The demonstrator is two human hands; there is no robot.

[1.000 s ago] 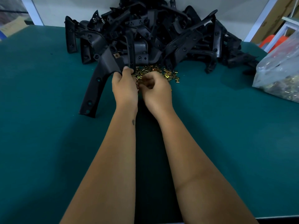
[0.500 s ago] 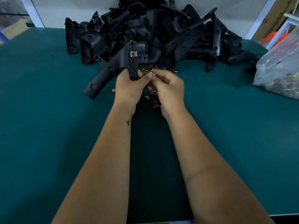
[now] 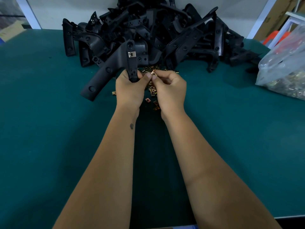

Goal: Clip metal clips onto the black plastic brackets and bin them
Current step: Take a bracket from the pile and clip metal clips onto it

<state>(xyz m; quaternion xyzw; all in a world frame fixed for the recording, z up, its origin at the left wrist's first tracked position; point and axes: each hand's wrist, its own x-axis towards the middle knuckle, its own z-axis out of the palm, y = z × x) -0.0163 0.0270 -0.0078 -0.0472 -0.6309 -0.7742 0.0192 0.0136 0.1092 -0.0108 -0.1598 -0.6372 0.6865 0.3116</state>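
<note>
The black bracket (image 3: 122, 63), flat on the table a second ago, is now lifted, gripped by the left hand (image 3: 130, 90) (one silver clip (image 3: 131, 54) already fitted). The right hand (image 3: 170, 91) pinches a brass clip (image 3: 153, 73) beside it, above the green table (image 3: 49, 129).

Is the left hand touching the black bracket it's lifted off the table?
Touching. The head view shows the left hand with its fingers curled round the lower end of the black bracket, holding it up off the green table.
</note>
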